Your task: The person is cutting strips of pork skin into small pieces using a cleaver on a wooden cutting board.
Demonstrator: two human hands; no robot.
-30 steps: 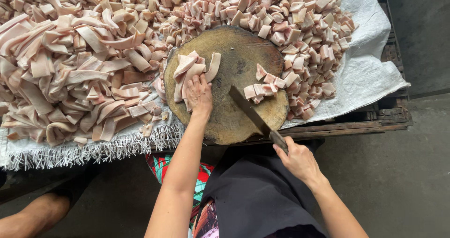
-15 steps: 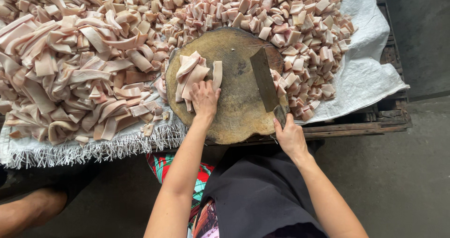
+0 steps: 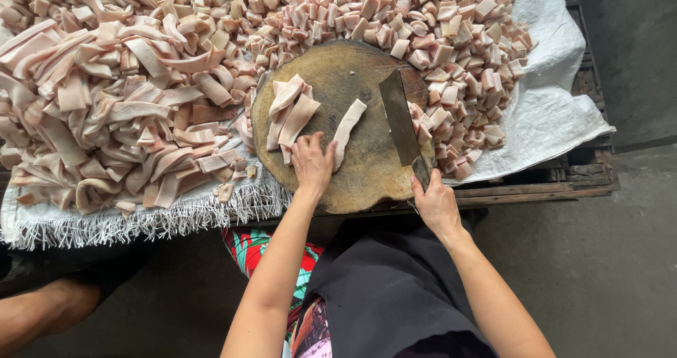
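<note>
While gripping the handle of a cleaver (image 3: pixel 399 117) at lower right of the round wooden chopping block (image 3: pixel 367 182), right hand (image 3: pixel 436 204) closed tight around it, fingers curled fully shut, dark blade lying flat-angled across the right part of the block, tip toward the top of the frame. Left hand (image 3: pixel 311 162) at centre, palm down on the block, fingers spread loosely and only slightly bent, fingertips touching the near end of a single pale pink meat strip (image 3: pixel 348 131) slanting up toward the blade; nothing actually clasped. Just left of that hand, a small stack of strips (image 3: pixel 289 115) on the block's left part. Upper left and left of the frame: big heap of long uncut strips (image 3: pixel 106 97) on a white woven sack (image 3: pixel 557 111). Top and upper right: heap of small cut cubes (image 3: pixel 437 34), touching the block's right rim beside the blade. Dark apron (image 3: pixel 395 294) at bottom centre, bright patterned cloth beneath.
</note>
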